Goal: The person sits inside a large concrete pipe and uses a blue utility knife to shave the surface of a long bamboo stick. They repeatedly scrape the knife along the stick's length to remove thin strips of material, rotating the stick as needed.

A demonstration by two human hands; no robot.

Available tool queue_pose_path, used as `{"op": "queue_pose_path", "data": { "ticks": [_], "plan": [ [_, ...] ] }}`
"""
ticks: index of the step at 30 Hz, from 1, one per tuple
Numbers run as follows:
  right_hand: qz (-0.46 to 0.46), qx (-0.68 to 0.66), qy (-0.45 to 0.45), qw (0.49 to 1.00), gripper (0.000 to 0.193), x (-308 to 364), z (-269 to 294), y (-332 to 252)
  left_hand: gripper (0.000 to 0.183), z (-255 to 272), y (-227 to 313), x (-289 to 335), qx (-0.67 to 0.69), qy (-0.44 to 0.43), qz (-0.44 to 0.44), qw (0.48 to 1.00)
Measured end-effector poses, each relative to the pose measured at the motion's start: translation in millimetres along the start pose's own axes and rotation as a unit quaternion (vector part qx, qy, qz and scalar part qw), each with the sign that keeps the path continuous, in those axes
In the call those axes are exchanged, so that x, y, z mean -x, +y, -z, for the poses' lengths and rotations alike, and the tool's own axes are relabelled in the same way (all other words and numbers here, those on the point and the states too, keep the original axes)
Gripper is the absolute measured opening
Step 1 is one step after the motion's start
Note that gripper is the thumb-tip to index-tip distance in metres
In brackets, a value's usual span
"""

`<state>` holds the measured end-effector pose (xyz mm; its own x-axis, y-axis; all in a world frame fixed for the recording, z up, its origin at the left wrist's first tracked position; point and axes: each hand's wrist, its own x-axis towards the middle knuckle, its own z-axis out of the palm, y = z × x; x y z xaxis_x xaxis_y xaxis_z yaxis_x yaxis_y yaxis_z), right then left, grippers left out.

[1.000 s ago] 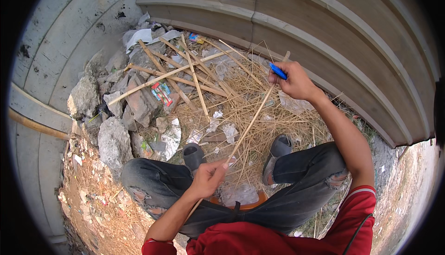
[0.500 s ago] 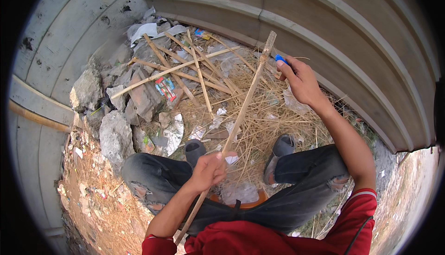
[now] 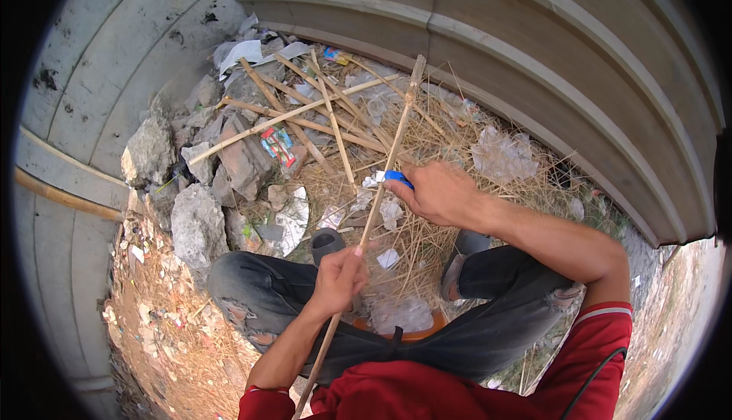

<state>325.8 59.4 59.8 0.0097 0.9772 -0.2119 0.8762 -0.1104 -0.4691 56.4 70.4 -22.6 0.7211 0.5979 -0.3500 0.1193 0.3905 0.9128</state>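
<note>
A long, narrow bamboo strip (image 3: 398,136) slants from my lap up toward the far side, with a rough, darker far end. My left hand (image 3: 340,280) is closed around its lower part, thumb along the top. My right hand (image 3: 441,191) grips a blue-handled knife (image 3: 397,180) against the strip's middle. The blade itself cannot be made out. Several cut bamboo pieces (image 3: 301,111) lie crossed in a pile beyond the strip. Thin shavings and straw (image 3: 427,229) cover the ground between my feet.
Broken concrete lumps (image 3: 197,222) lie to the left, beside a grey panel wall (image 3: 99,61). Corrugated metal sheeting (image 3: 534,61) closes off the far and right sides. Paper and plastic scraps (image 3: 505,153) are scattered about. Something orange (image 3: 424,327) shows beneath my legs.
My right hand has come down and left with the knife, from beside the strip's far end to its middle. The strip's far end has swung slightly left.
</note>
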Motion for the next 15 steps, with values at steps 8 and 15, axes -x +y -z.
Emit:
{"op": "queue_pose_path", "data": {
  "ticks": [8, 15],
  "plan": [
    [0.076, 0.013, -0.022, 0.997, 0.052, 14, -20, -8, 0.042, 1, 3, -4, 0.0, 0.005, -0.022, 1.0],
    [-0.022, -0.001, 0.119, 0.993, 0.057, -12, 21, 45, 0.045, 5, -11, 8, -0.106, 0.006, -0.049, 0.993]
  ]
}}
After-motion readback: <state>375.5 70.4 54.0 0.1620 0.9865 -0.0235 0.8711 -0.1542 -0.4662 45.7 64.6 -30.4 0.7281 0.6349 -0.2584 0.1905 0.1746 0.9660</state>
